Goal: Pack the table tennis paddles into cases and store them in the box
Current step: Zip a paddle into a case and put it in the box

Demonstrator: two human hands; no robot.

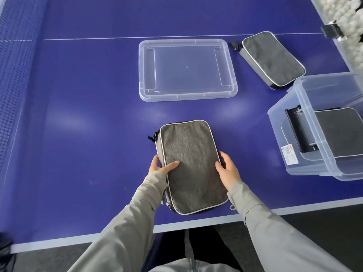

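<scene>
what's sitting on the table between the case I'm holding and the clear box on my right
Nothing: in the head view, only bare blue table separates the held case from the clear box.

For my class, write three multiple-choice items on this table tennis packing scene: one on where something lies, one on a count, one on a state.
1. Where does the clear lid lie?
A. On the box
B. Flat on the blue table, beyond the held case
C. On the floor

2. How many grey cases are visible?
A. One
B. Two
C. Three

3. What are the hands doing?
A. Both grip one case by its long sides
B. Both rest empty on the table
C. One lifts the lid

Answers:
1 B: the lid sits on the table, apart from the clear box.
2 C: the held case, a far case, and one in the box.
3 A: left hand and right hand flank the case.
</scene>
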